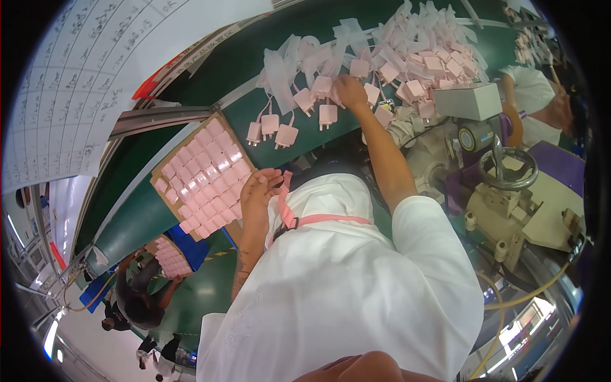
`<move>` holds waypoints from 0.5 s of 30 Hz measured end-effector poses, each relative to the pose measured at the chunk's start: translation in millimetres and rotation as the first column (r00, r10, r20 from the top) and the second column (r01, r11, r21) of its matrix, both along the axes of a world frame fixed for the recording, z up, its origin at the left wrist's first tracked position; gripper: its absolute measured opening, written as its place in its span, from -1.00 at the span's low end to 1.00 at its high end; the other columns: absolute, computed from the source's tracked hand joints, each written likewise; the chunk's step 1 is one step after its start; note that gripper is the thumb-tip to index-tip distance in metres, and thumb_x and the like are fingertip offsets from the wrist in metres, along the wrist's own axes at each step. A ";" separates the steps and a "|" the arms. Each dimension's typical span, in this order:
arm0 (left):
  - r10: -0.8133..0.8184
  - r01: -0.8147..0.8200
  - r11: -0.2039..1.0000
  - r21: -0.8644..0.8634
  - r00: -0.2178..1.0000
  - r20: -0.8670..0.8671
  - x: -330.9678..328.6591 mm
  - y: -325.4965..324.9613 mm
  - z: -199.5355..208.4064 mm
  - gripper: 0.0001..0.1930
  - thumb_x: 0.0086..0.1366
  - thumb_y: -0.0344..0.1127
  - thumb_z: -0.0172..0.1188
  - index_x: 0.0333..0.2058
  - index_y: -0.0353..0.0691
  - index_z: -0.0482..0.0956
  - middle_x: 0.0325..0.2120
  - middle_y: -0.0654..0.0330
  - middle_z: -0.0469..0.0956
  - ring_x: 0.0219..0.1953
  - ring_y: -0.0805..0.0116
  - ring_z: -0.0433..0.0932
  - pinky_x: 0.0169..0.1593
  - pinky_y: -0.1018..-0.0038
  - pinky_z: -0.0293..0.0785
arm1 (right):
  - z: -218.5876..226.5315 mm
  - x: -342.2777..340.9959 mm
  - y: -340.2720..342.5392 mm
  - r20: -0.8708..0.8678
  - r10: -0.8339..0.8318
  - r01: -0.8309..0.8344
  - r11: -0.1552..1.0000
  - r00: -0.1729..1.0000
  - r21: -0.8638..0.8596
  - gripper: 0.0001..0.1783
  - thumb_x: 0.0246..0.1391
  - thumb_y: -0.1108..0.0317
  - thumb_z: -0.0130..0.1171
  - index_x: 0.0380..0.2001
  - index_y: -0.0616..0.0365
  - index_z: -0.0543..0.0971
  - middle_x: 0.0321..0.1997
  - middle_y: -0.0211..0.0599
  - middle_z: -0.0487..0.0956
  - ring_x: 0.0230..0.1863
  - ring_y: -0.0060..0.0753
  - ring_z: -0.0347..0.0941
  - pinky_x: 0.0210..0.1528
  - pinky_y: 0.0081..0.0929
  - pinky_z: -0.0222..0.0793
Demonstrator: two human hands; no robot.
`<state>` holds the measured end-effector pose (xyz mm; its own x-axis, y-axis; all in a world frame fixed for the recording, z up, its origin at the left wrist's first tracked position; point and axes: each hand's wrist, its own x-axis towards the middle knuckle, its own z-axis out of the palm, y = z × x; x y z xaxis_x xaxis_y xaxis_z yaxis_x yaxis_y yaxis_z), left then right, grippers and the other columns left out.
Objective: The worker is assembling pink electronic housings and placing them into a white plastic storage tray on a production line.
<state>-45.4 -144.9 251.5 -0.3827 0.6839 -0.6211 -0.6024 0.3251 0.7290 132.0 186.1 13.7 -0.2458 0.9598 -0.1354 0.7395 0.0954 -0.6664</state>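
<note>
My right hand (350, 93) reaches forward over the green work surface, its fingers curled down onto a pink power adapter (323, 87). Several more pink adapters with plug prongs, such as one standing apart (328, 115), lie around it, their cables wrapped in whitish translucent sleeves (278, 73). My left hand (258, 191) hovers beside a cardboard tray (167, 198) filled with rows of pink adapters (207, 167). Its fingers are loosely bent and a little apart, with nothing visible in them. A pink strap (286, 197) hangs close to those fingertips.
A large heap of sleeved adapters (439, 57) covers the far right of the surface. To my right stands a machine with a metal handwheel (509, 167) and a grey box (468, 100). Written sheets (70, 83) hang at upper left. Other people work at lower left and far right.
</note>
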 end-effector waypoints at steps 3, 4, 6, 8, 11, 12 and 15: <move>0.029 -0.029 1.000 0.001 0.999 -0.022 -2.9 -11.2 -7.7 -0.71 0.50 -0.26 0.00 -0.01 -0.36 0.52 -0.06 0.00 0.62 -0.04 0.23 0.61 -0.03 0.37 0.53 | 22.5 15.4 -17.9 -0.058 -0.171 0.173 0.984 0.984 0.032 -0.62 0.15 0.01 0.14 -0.22 0.05 0.71 -0.19 -0.05 0.70 -0.11 0.09 0.62 -0.06 -0.08 0.50; 0.036 -0.036 0.999 0.003 0.999 -0.029 -3.1 -12.7 -10.1 -0.70 0.51 -0.25 -0.01 0.01 -0.37 0.51 -0.05 -0.01 0.61 -0.04 0.21 0.61 -0.03 0.35 0.53 | 28.9 27.2 -25.8 -0.087 -0.261 0.265 0.963 0.961 0.048 -0.65 0.15 0.03 0.15 -0.23 0.04 0.71 -0.21 -0.06 0.70 -0.13 0.07 0.62 -0.08 -0.08 0.50; 0.047 -0.047 0.999 -0.003 0.999 -0.020 -4.5 -13.9 -9.9 -0.70 0.51 -0.25 -0.01 0.01 -0.37 0.51 -0.05 -0.02 0.61 -0.04 0.22 0.61 -0.03 0.36 0.53 | 40.8 57.7 -41.0 -0.072 -0.367 0.372 0.926 0.927 0.067 -0.62 0.16 0.09 0.16 -0.17 0.17 0.68 -0.23 0.01 0.68 -0.17 0.11 0.61 -0.07 -0.13 0.48; 0.072 -0.073 0.997 -0.026 0.997 -0.023 -6.0 -11.8 -10.5 -0.70 0.51 -0.26 -0.01 0.01 -0.38 0.51 -0.05 -0.02 0.61 -0.04 0.22 0.60 -0.03 0.36 0.53 | 26.1 98.2 -48.6 -0.047 -0.518 0.520 0.849 0.854 0.095 -0.64 0.12 0.12 0.19 -0.18 0.16 0.69 -0.22 0.00 0.68 -0.15 0.10 0.60 -0.06 -0.10 0.47; 0.078 -0.079 0.997 -0.014 0.997 -0.006 -7.3 -6.8 -11.6 -0.73 0.50 -0.28 0.00 -0.02 -0.35 0.53 -0.06 0.00 0.61 -0.05 0.25 0.61 -0.04 0.39 0.53 | 30.7 147.4 -50.5 0.108 -0.390 0.359 0.905 0.914 0.229 -0.64 0.08 0.10 0.24 -0.15 0.10 0.67 -0.12 -0.05 0.64 -0.06 0.10 0.56 -0.07 -0.07 0.47; 0.080 -0.080 0.997 -0.010 0.997 0.001 -7.6 -6.2 -11.5 -0.74 0.50 -0.29 0.01 -0.03 -0.34 0.53 -0.07 0.01 0.62 -0.05 0.26 0.61 -0.04 0.40 0.53 | 34.2 152.3 -52.4 0.191 -0.329 0.269 0.921 0.925 0.281 -0.64 0.06 0.09 0.27 -0.14 0.06 0.65 -0.06 -0.08 0.63 -0.01 0.10 0.54 -0.07 -0.06 0.48; 0.049 -0.050 0.999 -0.018 0.999 -0.012 -10.1 -5.7 -10.6 -0.71 0.50 -0.26 0.00 0.00 -0.36 0.52 -0.06 -0.01 0.61 -0.03 0.24 0.60 -0.04 0.38 0.52 | 33.2 141.9 -42.8 0.305 -0.207 0.172 0.975 0.929 0.139 -0.52 -0.05 0.04 0.35 -0.09 0.03 0.62 -0.02 -0.09 0.60 0.05 0.10 0.49 -0.01 -0.04 0.44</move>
<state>-55.5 -150.6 240.8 -0.4230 0.6523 -0.6290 -0.6098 0.3086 0.7301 273.9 143.3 46.9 -0.0192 0.9975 -0.0687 0.9213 -0.0090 -0.3889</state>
